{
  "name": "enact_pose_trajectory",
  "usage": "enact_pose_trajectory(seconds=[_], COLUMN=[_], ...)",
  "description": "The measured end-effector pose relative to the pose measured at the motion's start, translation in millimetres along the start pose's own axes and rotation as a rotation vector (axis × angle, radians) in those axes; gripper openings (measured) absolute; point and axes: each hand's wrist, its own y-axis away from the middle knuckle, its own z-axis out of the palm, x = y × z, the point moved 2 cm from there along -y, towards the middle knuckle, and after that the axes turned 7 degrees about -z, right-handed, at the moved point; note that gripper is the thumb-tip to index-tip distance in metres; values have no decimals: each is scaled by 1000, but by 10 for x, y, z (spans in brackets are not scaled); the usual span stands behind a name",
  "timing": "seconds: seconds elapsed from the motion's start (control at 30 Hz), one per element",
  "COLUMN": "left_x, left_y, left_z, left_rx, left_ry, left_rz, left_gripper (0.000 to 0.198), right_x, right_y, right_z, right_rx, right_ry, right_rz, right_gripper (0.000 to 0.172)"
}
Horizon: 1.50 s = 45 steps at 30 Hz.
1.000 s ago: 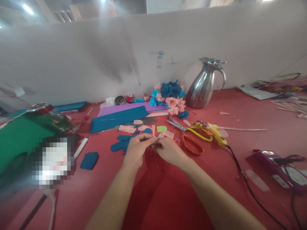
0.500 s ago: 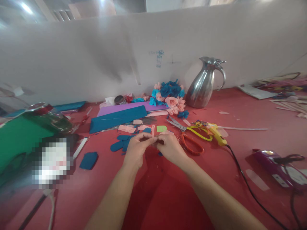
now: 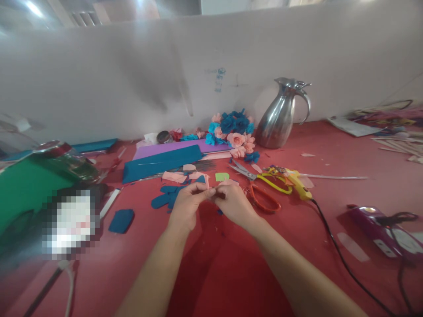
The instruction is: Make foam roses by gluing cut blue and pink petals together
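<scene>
My left hand (image 3: 191, 201) and my right hand (image 3: 232, 201) meet fingertip to fingertip above the red table. Both are closed in a pinch. A narrow strip of pink paper (image 3: 207, 181) sticks up from between the fingers of my left hand; its lower end is hidden. What my right fingertips pinch is too small and covered to make out. Just beyond the hands lie blue paper petals (image 3: 164, 197), pink paper pieces (image 3: 174, 177) and a light green paper piece (image 3: 221, 176). Open scissors (image 3: 267, 204) with red and yellow handles rest beside my right hand.
A yellow glue gun (image 3: 302, 187) trails its black cord toward the front right, near a purple power strip (image 3: 373, 224). Behind stand paper flowers (image 3: 236, 132) and a metal jug (image 3: 277, 121). A glass jar (image 3: 71, 160) lies at left, near a blue paper stack (image 3: 163, 163).
The pink strip has tilted slightly to the left between my fingers. Both hands stay almost in the same place, still pinched together.
</scene>
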Motion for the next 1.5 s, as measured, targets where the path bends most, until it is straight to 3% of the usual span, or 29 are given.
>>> enact_pose_trajectory(seconds=[0.23, 0.87, 1.2, 1.5], left_x=[27, 59, 58, 36], left_y=[-3, 26, 31, 22], left_z=[-20, 9, 16, 23], left_rx=[-65, 14, -63, -14], left_ry=[-78, -85, -114, -88], left_rz=[9, 114, 81, 88], left_gripper=[25, 25, 24, 23], right_x=[23, 32, 47, 62], right_y=[-5, 9, -2, 6], right_z=[0, 18, 8, 30], right_rx=[14, -30, -16, -27], right_ry=[-16, -13, 0, 9], right_rz=[-42, -16, -34, -8], right_gripper=[26, 23, 20, 21])
